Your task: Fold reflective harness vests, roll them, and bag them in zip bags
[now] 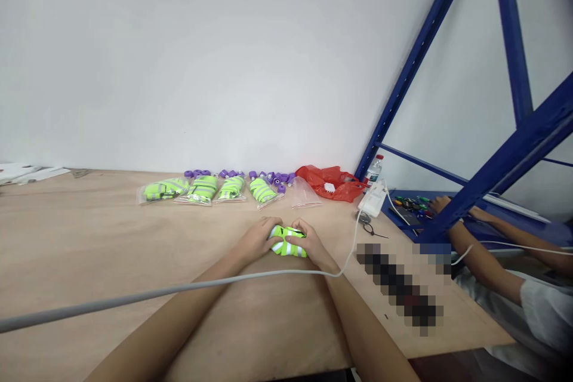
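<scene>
Between my two hands is a folded reflective vest (pixel 287 247), neon yellow-green with silver stripes, on the wooden table. My left hand (pixel 258 240) grips its left side, thumb on top. My right hand (pixel 313 246) holds the right side, its thumb also across the top and the fingers curled behind. Beyond my hands lies an empty clear plastic bag (pixel 305 194). Left of that bag, several clear bags with folded yellow-green vests (pixel 203 190) lie in a row.
Purple round items (pixel 277 179) line the wall beside a red plastic bag (pixel 335 182). A white power strip (pixel 373 198) trails a white cable (pixel 179 287) across my forearms. A bottle (pixel 373 171) stands by the blue metal frame (pixel 414 65). At right, a co-worker's hand (pixel 441 204) is over small coloured parts.
</scene>
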Demonstrator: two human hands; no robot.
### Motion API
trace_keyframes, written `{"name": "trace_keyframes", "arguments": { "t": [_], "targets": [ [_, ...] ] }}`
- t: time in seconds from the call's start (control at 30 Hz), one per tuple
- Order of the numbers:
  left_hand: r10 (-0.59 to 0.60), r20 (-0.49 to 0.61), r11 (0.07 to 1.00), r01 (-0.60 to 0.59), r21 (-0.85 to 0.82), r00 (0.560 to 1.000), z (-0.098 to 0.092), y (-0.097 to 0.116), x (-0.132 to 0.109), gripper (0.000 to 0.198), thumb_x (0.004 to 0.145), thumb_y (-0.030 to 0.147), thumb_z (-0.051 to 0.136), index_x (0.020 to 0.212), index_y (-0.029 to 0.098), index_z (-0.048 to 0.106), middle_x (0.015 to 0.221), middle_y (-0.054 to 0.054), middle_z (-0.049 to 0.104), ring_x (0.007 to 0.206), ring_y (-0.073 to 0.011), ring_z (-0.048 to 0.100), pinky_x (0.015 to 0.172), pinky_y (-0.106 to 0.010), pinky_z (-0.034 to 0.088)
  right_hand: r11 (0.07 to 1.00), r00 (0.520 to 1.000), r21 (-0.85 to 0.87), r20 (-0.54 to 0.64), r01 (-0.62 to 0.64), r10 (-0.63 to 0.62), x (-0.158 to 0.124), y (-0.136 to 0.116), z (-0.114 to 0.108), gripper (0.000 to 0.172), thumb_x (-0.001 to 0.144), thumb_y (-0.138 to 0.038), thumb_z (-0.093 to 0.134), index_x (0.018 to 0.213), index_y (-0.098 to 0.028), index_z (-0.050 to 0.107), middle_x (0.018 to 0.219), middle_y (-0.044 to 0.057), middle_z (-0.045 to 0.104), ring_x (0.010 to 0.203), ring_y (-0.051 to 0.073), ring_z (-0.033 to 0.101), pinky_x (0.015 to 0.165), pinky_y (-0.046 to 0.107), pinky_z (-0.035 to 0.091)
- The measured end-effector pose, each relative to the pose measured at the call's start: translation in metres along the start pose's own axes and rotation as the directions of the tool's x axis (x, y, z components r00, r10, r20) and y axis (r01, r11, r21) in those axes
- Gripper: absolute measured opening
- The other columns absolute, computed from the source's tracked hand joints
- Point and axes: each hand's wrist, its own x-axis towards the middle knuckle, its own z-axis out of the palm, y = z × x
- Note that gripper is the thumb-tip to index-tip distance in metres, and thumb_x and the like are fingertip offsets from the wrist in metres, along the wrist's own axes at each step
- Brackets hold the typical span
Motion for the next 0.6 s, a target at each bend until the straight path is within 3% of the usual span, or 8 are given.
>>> {"name": "trace_keyframes", "arguments": {
  "t": [0.23, 0.4, 0.53, 0.6],
  "targets": [
    [-0.049, -0.048, 0.996, 0.045, -0.072, 0.998, 0.008, -0.013, 0.009, 0.045, 0.089, 0.039, 0.064, 0.129, 0.021, 0.051, 0.13, -0.01, 0.061, 0.12, -0.0278, 0.058, 0.104, -0.042, 0.046, 0.998, 0.996, 0.052, -0.087, -0.017, 0.022, 0.003, 0.006, -0.001, 0.041, 0.061, -0.036, 0.081, 0.074, -0.023, 0.044, 0.072, -0.006, 0.041, 0.07, 0.013, 0.042, 0.065, 0.024, 0.04],
    [-0.132, -0.114, 0.977, 0.11, -0.182, 0.985, 0.014, -0.017, 0.014, 0.061, 0.084, 0.046, 0.068, 0.134, 0.018, 0.047, 0.137, -0.014, 0.058, 0.125, -0.0316, 0.056, 0.107, -0.048, 0.043, 0.987, 0.983, 0.147, -0.162, -0.068, 0.092, 0.005, 0.017, -0.003, 0.044, 0.059, -0.037, 0.08, 0.08, -0.024, 0.044, 0.071, -0.006, 0.05, 0.065, 0.014, 0.049, 0.061, 0.025, 0.042],
    [-0.147, -0.133, 0.956, 0.107, -0.274, 0.98, 0.022, -0.02, 0.022, 0.058, 0.089, 0.052, 0.06, 0.134, 0.018, 0.049, 0.13, -0.012, 0.064, 0.118, -0.0288, 0.061, 0.101, -0.042, 0.05, 0.961, 0.965, 0.265, -0.221, -0.078, 0.139, 0.008, 0.026, -0.006, 0.045, 0.06, -0.037, 0.081, 0.083, -0.025, 0.044, 0.071, -0.006, 0.057, 0.061, 0.016, 0.056, 0.06, 0.027, 0.047],
    [-0.159, -0.145, 0.948, 0.11, -0.298, 0.977, 0.026, -0.024, 0.027, 0.051, 0.097, 0.052, 0.046, 0.135, 0.018, 0.049, 0.13, -0.011, 0.065, 0.115, -0.0259, 0.063, 0.096, -0.039, 0.053, 0.943, 0.954, 0.329, -0.261, -0.058, 0.15, 0.011, 0.03, -0.009, 0.044, 0.061, -0.037, 0.081, 0.086, -0.024, 0.047, 0.074, -0.004, 0.063, 0.062, 0.018, 0.061, 0.061, 0.03, 0.05]
  ]
}}
